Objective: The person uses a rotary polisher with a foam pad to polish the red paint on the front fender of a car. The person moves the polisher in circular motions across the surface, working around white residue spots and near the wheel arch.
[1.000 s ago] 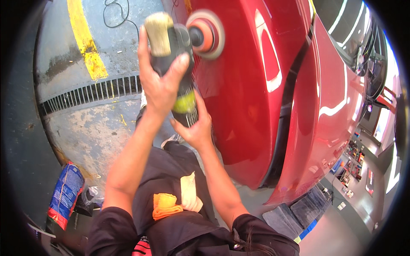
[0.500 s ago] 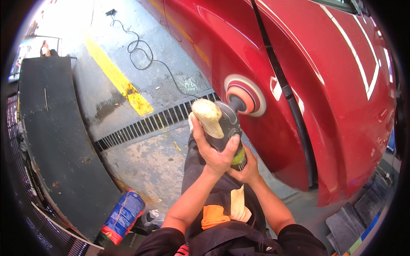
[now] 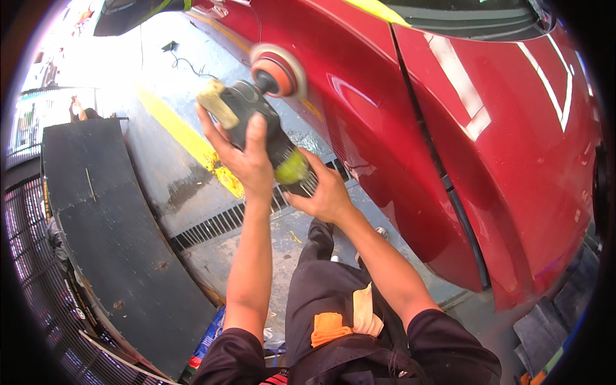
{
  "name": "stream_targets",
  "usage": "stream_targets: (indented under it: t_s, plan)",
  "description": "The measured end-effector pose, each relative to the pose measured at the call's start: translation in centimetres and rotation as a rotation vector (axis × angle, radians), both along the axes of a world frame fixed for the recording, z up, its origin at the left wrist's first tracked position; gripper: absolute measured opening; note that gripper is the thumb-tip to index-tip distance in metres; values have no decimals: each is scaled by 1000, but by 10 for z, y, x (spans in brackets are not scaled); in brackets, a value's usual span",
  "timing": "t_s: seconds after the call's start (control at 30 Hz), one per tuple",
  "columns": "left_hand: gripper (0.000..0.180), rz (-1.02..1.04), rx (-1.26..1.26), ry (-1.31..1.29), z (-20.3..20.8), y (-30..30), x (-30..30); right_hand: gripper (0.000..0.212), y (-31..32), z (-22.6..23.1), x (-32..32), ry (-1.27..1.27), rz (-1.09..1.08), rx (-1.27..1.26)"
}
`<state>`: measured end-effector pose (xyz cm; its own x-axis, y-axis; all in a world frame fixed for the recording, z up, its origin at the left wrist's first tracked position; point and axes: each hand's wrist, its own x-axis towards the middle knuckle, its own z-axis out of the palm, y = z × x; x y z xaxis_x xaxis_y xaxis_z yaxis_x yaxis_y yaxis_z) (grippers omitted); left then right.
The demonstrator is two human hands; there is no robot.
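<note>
- In the grip of both hands, a dark power polisher [image 3: 262, 128] is held, tilted with its head end up and away from the body.
- Left hand [image 3: 249, 165]: closed on the front of the polisher, fingers at a beige handle [image 3: 219, 106], thumb laid over the casing.
- Right hand [image 3: 328, 192]: clamped around the rear end, beside a yellow-green band [image 3: 292, 167].
- Beyond the grip, an orange-backed round pad [image 3: 274, 74] with a pale rim is seen against the red car body [image 3: 391, 154]; whether paint is touched cannot be told.
- To the left of the grip, a yellow floor stripe [image 3: 176, 128]; farther left, a long dark board [image 3: 122, 237].
- Under the grip, a floor grate [image 3: 215, 226] is partly covered by the hands.
- Nearer the body, an orange cloth [image 3: 329, 327] and a cream cloth [image 3: 366, 311] are carried at the waist, side by side.
</note>
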<state>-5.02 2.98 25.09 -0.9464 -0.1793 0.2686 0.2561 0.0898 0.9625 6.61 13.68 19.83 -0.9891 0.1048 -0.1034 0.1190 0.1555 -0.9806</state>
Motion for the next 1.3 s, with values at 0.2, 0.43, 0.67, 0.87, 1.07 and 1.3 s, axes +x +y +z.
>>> stream_targets:
  t_s: [0.2,0.43,0.67,0.87,1.07,1.3]
  plan:
    - [98,-107,-112,-117,64,-1,-24,94,-15,67,-5,-97,-54,-216]
    - [109,-169,-280,-144,84,16,23,96,-1,103,51,-179,-91,-386]
    - [102,-127,-366,-184,114,15,-35,91,-8,115,-14,-195,-71,-527]
    - [106,-171,-413,-155,106,25,17,92,0,114,46,-200,-147,-458]
    - [100,-51,-331,12,89,17,-53,96,9,91,-39,32,-76,-218]
    - [98,-95,-95,35,82,24,-62,97,25,85,-54,-63,-2,-165]
